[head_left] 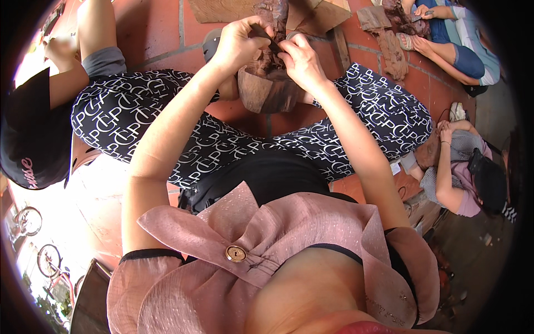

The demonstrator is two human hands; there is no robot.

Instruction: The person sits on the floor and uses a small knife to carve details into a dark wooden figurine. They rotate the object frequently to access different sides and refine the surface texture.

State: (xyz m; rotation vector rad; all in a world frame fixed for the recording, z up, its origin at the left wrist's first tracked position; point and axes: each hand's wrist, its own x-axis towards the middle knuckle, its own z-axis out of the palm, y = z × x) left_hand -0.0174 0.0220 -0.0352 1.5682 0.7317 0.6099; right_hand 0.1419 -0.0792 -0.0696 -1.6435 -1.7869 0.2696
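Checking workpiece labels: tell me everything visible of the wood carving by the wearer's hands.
The wood carving looks reddish-brown: thick, blocky base with a grained side; narrower, gnarled part reaching the picture's top edge. It sits over red tiles between the wearer's legs; tilt unclear. A dark strip, held by the left grip and right grip, overlaps the gnarled part; contact is hard to tell.

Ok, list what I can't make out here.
All in the head view:
- Carved wood: its top is cut off by the upper edge, its middle partly covered by the left hand and right hand.
- Dark strip: fingers hide its ends.
- Object in the upper-right co-worker's hand: too small to identify.
- Bicycle, lower left: small, partly washed out by glare.
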